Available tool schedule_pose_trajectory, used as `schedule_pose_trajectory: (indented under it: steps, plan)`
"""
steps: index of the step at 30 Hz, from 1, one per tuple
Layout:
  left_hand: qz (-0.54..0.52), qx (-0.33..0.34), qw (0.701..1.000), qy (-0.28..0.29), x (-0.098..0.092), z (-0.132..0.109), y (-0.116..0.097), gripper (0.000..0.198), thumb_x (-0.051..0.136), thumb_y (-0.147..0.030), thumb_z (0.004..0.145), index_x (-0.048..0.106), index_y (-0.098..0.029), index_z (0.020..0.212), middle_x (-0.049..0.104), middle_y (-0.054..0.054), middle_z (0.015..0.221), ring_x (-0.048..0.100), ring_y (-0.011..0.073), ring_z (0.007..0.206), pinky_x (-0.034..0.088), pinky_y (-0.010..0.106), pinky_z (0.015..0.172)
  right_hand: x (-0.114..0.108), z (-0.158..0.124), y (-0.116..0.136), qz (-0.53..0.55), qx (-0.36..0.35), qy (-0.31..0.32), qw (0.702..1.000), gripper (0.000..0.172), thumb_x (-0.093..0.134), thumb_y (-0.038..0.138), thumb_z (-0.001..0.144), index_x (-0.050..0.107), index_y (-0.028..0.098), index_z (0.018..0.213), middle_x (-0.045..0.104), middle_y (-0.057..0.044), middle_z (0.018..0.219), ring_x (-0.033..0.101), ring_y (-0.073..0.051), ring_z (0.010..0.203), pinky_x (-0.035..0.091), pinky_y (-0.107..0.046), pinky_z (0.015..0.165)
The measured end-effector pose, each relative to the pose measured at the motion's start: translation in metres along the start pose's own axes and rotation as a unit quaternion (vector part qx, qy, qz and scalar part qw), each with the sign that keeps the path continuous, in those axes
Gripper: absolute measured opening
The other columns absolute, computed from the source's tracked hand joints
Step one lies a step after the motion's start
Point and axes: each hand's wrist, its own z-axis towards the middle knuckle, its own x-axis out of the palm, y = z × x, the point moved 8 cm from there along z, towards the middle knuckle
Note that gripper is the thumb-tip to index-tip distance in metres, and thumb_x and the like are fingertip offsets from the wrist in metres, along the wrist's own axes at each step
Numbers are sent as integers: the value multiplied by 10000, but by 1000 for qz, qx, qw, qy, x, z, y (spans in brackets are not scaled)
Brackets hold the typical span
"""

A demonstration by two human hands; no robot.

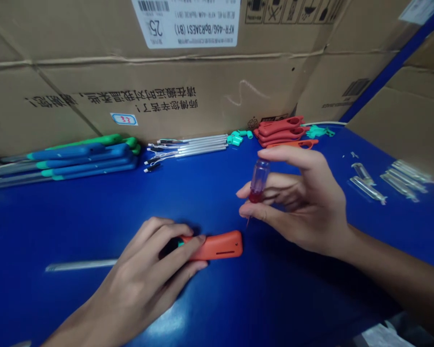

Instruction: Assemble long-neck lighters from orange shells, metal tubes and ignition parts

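Observation:
My left hand (141, 270) is closed around an orange-red plastic handle (222, 246), pressing it against the blue table. The handle's right end shows a narrow slot and a small hole. A thin metal rod (81, 265) extends to the left from beneath my hand, and a bit of green shows under my fingers. In my right hand (311, 207), pinched between thumb and fingers, is a small screwdriver (259, 178) with a see-through purple handle, red near its lower end. Its thin shaft points down, just above and right of the handle, apart from it.
Blue-handled tools (90, 159) lie at the back left, metal rods with wires (198, 145) at the back middle. Behind my right hand are red handle shells (280, 130) and green plastic pieces (318, 131). Small clear packets (405, 178) lie right. Cardboard (220, 82) walls the back.

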Motion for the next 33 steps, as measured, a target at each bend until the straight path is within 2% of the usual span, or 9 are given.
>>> schedule_pose_trajectory:
  steps: [6, 9, 22, 33]
  plan:
    - [15, 5, 1000, 4, 2, 2, 0, 251, 643, -174, 916, 627, -118, 1160, 621, 120, 1064, 557, 236, 974, 490, 383, 805, 3, -2, 14, 46, -90, -16, 995, 622, 762, 0, 769, 472, 295, 1233, 620, 53, 839, 706, -129, 802, 634, -221, 651]
    - [18, 4, 1000, 19, 5, 3, 1, 264, 639, -203, 924, 624, -120, 1175, 626, 120, 1077, 566, 238, 976, 491, 389, 813, 8, -6, 14, 55, -108, 4, 993, 632, 740, -8, 786, 464, 310, 1257, 606, 35, 899, 697, -132, 794, 642, -255, 661]
    - [17, -6, 999, 32, 7, 2, 3, 276, 644, -221, 928, 609, -137, 1188, 621, 111, 1090, 537, 233, 992, 487, 392, 829, 11, -10, 9, -11, -100, 33, 994, 599, 718, 69, 843, 490, 334, 1330, 641, 18, 986, 691, -127, 855, 630, -224, 700]
    - [19, -9, 999, 25, 5, 3, 2, 242, 631, -224, 930, 631, -144, 1159, 635, 107, 1066, 557, 227, 958, 494, 380, 805, 13, -12, 6, 43, -75, 12, 996, 655, 724, 25, 824, 492, 358, 1338, 652, 11, 971, 700, -141, 827, 636, -243, 647]
